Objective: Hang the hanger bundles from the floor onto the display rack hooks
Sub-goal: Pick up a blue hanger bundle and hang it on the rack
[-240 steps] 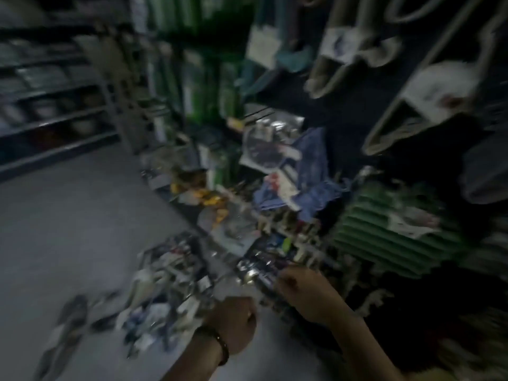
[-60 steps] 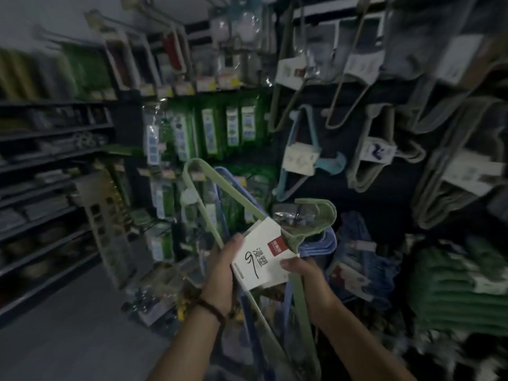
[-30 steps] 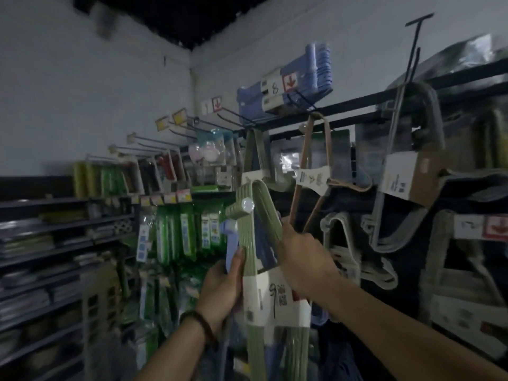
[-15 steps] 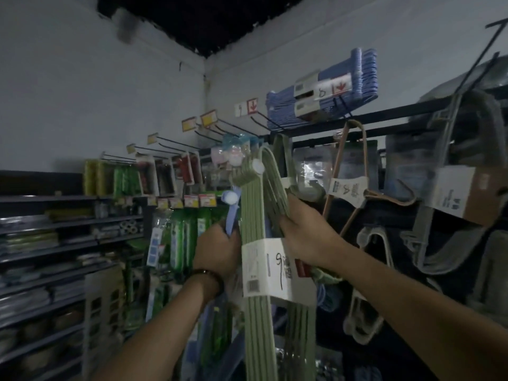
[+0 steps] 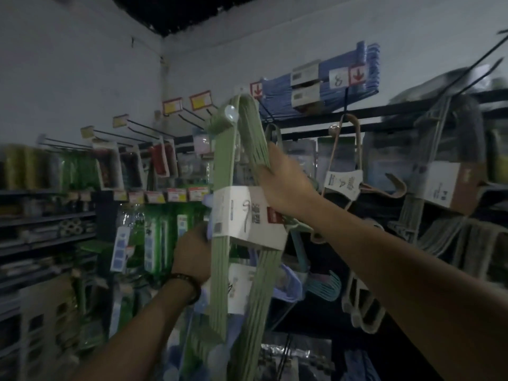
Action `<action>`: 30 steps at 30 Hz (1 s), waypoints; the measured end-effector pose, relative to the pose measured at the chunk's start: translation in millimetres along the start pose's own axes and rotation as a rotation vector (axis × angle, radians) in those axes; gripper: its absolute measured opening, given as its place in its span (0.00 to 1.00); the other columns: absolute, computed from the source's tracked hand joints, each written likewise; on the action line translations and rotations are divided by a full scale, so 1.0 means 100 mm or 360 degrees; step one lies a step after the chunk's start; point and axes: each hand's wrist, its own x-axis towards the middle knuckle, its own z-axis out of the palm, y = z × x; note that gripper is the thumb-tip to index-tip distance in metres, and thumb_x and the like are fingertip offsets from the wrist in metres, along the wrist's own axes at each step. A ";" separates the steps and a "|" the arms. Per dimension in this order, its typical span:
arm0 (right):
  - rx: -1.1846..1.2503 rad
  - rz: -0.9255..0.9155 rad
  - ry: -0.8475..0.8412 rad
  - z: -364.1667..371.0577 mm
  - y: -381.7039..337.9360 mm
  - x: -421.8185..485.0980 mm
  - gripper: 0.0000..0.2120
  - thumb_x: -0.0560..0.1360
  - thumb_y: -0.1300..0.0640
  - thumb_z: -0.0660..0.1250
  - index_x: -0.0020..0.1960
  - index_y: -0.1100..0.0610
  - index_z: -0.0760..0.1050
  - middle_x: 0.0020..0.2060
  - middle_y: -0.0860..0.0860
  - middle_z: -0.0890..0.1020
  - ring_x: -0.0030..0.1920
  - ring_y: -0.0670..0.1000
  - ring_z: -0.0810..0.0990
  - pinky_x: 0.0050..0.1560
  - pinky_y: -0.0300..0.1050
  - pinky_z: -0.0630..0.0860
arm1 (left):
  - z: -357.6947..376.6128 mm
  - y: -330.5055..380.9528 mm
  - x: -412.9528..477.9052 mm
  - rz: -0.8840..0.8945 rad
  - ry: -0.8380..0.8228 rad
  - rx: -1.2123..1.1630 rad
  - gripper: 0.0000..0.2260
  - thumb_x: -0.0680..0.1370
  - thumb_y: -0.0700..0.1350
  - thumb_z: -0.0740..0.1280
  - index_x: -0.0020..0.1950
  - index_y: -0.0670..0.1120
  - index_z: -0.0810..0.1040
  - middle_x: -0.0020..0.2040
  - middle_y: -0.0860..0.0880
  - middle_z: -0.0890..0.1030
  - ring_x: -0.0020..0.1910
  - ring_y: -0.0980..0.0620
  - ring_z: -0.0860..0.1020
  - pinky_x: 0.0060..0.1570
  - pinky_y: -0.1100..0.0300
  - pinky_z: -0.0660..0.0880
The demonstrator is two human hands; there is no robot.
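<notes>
shop: right hand (image 5: 286,185) grips bundle (image 5: 221,160) above label (image 5: 242,215) (left hand (image 5: 192,254) below)

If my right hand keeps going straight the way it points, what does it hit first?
The right hand grips the green hanger bundle, so that travels with it. Up and left, the tagged display hooks look nearest, though depth is unclear.

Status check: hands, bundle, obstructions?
Left grip and right grip both hold green hanger bundle. Bundle raised near top hooks, not yet hung. Blue hanger bundles fill hook to the right.
</notes>
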 end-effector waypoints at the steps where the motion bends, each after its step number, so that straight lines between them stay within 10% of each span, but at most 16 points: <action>1: -0.0118 0.0032 -0.0012 0.00 0.03 0.03 0.02 0.85 0.55 0.57 0.56 0.49 0.68 0.41 0.54 0.82 0.38 0.56 0.84 0.35 0.58 0.82 | -0.08 0.02 0.03 0.0007 0.0010 -0.0036 0.09 0.84 0.43 0.64 0.47 0.45 0.81 0.37 0.46 0.82 0.36 0.46 0.80 0.37 0.56 0.75; 6: -0.0635 0.0160 -0.0058 0.02 0.23 0.02 0.07 0.85 0.53 0.59 0.61 0.53 0.68 0.40 0.54 0.82 0.35 0.54 0.83 0.32 0.55 0.82 | -0.45 -0.05 0.35 0.0243 0.0157 -0.0038 0.11 0.85 0.48 0.64 0.64 0.49 0.83 0.36 0.53 0.79 0.33 0.58 0.75 0.29 0.71 0.64; 18: -0.1310 0.0254 -0.0158 -0.01 0.36 0.78 0.18 0.78 0.55 0.70 0.65 0.56 0.70 0.55 0.56 0.80 0.54 0.58 0.81 0.50 0.55 0.81 | -0.61 0.58 1.07 0.0810 -0.0566 0.0600 0.13 0.84 0.60 0.60 0.64 0.62 0.79 0.52 0.54 0.84 0.51 0.53 0.83 0.48 0.58 0.77; 25: -0.1257 0.0232 -0.0193 -0.11 0.39 1.29 0.15 0.82 0.56 0.65 0.67 0.59 0.73 0.61 0.59 0.81 0.59 0.62 0.81 0.48 0.55 0.72 | -0.55 0.88 1.29 0.0856 -0.0801 0.0747 0.04 0.84 0.58 0.61 0.52 0.69 0.74 0.41 0.65 0.78 0.39 0.71 0.77 0.39 0.69 0.69; 30: -0.1154 0.0091 -0.0053 -0.08 0.40 1.45 0.15 0.84 0.58 0.61 0.69 0.60 0.69 0.63 0.61 0.80 0.61 0.64 0.80 0.48 0.56 0.71 | -0.60 1.07 1.36 0.0819 -0.0963 0.0729 0.19 0.85 0.56 0.60 0.37 0.75 0.75 0.30 0.72 0.76 0.30 0.71 0.74 0.31 0.72 0.67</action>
